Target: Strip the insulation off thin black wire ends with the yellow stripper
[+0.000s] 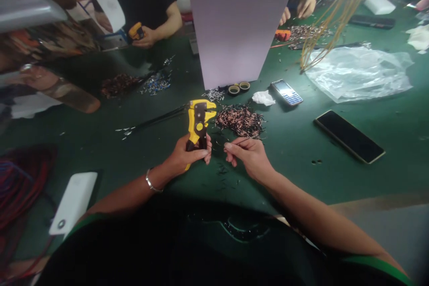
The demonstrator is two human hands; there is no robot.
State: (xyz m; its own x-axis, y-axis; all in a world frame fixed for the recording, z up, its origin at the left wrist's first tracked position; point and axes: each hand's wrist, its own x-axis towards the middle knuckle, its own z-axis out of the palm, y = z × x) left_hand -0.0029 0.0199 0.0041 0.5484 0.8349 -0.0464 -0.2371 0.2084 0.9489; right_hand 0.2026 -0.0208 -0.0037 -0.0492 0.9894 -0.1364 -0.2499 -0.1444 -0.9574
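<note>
My left hand [191,155] is wrapped round the handles of a yellow and black wire stripper [200,126], whose jaws point to the right. Close by on the right, my right hand [246,154] pinches a thin dark wire [225,148] between thumb and fingers; most of its length is hard to make out. Just beyond both hands lies a heap of short copper-and-black wire pieces [240,120]. A bundle of black wires [157,118] with bright tips stretches left behind the stripper. Small dark scraps [222,174] are scattered on the green table below my hands.
A pale upright panel [234,22] rises ahead, with tape rolls [239,88] at its foot. To the right are a keypad phone [287,92], a smartphone [349,136] and a plastic bag [362,71]. At left lies a white power bank [74,202]. Co-workers' hands [145,38] are across the table.
</note>
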